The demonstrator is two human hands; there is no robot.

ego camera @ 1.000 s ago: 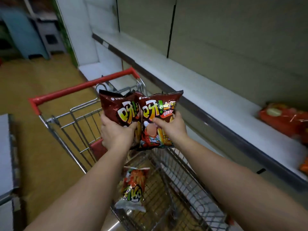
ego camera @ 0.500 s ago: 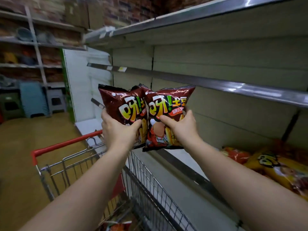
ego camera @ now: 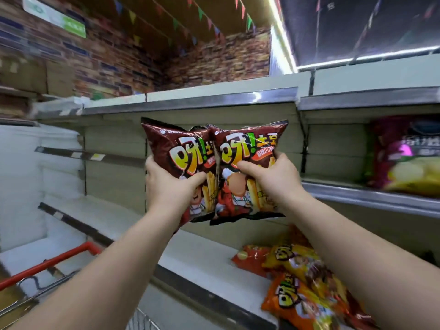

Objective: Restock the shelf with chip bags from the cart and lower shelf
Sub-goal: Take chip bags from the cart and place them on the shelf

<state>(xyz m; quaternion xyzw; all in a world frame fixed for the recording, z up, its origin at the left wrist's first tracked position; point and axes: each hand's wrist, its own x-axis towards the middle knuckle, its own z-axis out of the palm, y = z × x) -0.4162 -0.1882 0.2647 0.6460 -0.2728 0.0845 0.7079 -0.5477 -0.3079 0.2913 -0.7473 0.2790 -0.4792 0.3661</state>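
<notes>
- Two dark-red bags (ego camera: 181,148) (ego camera: 250,148) were glossy plastic film, creased and catching the light.
- Shelf edges (ego camera: 214,102) were bright, reflective metal strip; the boards (ego camera: 202,256) looked smooth, matt, off-white.
- The back panels (ego camera: 114,163) appeared matt beige.
- Orange and yellow bags (ego camera: 297,282) on the lower shelf were shiny film.
- The cart (ego camera: 142,320) showed metal wire and a smooth red handle (ego camera: 47,264).
- The wall (ego camera: 119,55) looked like rough brick.

Two bare forearms, no sleeves, watch or rings in sight; left hand (ego camera: 170,186), right hand (ego camera: 273,178).
</notes>
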